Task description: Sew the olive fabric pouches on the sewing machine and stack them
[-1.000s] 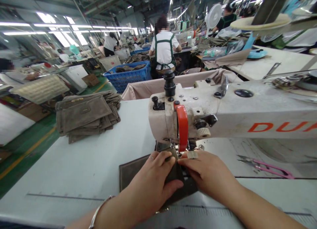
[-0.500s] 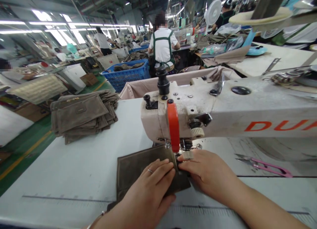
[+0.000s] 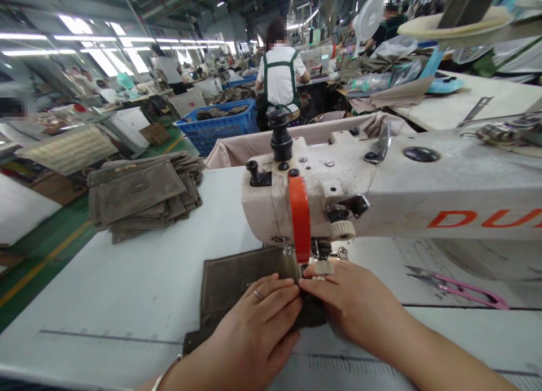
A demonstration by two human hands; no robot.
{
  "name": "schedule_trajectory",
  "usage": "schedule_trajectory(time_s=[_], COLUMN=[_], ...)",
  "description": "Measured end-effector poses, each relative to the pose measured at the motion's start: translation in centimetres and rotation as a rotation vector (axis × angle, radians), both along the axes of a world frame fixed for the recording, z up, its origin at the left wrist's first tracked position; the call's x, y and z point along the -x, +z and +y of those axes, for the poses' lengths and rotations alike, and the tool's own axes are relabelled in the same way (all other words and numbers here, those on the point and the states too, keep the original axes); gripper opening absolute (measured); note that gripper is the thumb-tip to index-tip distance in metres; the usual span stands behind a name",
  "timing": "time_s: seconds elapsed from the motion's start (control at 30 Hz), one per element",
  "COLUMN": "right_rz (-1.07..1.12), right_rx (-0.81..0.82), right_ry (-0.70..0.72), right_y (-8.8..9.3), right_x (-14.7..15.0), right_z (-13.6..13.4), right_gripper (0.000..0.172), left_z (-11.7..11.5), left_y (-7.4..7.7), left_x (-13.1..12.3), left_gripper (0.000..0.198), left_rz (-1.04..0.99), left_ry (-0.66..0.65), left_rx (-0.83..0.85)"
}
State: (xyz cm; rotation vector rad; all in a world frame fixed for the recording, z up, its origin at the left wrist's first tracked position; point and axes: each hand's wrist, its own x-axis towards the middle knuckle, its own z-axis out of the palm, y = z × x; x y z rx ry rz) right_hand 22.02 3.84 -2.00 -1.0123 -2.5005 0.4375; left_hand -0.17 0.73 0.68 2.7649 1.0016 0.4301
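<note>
A dark brown sewn fabric panel [image 3: 228,281] lies under the head of the white sewing machine [image 3: 322,182], its right part at the needle area. My left hand [image 3: 254,326] rests flat on top of it, fingers stretched toward the needle. Just right of the presser foot, my right hand [image 3: 351,292] pinches the panel's edge, fingertips close to those of the left. An orange guard [image 3: 300,219] hides the needle itself. Beneath my left wrist, a lower flap [image 3: 192,339] of brown fabric sticks out.
Pink-handled thread snips [image 3: 461,288] lie on the right of the table. At the back left sits a pile of brown fabric pieces [image 3: 144,193]. Beyond the table are a blue basket [image 3: 220,128] and a seated person [image 3: 280,78]. Ruler marks [image 3: 118,337] run along the near side.
The panel's right part has shifted slightly under my hands, and a small mark now shows by my left fingers. My right fingertips have moved left, closer to the left hand.
</note>
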Motion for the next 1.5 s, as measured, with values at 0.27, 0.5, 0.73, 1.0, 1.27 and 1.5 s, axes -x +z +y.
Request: schedule_trajectory(time_s=[0.27,0.5,0.73,1.0,1.27,1.5], right_rz=[-0.002,-0.085,-0.069,-0.012,0.009,0.136], right_rx=[-0.004,0.031,0.047,-0.134,-0.188,-0.067], right_ry=[-0.065,-0.136,-0.163,-0.322,-0.267,-0.130], right_y=[-0.8,-0.4,-0.2,0.1,0.0,-0.8], right_x=[0.6,0.9,1.0,0.3,0.3,1.1], right_z=[0.1,0.3,0.1,1.0,0.8,0.5], right_gripper=[0.038,0.041,0.031,0.016,0.016,0.018], left_z=[3.2,5.6,7.0,7.6,5.6,5.1], left_y=[-0.4,-0.5,-1.2,-2.0,-2.0,-2.1], left_x=[1.0,1.0,1.7,3.5,1.1,0.1], left_gripper=[0.034,0.034,0.029,0.020,0.012,0.012], left_rz=[-0.026,-0.038,-0.009,-0.193,-0.253,-0.247], left_ry=[-0.088,-0.090,-0.091,-0.072,0.005,0.069], left_rx=[0.044,0.016,-0.023,-0.035,-0.038,-0.069])
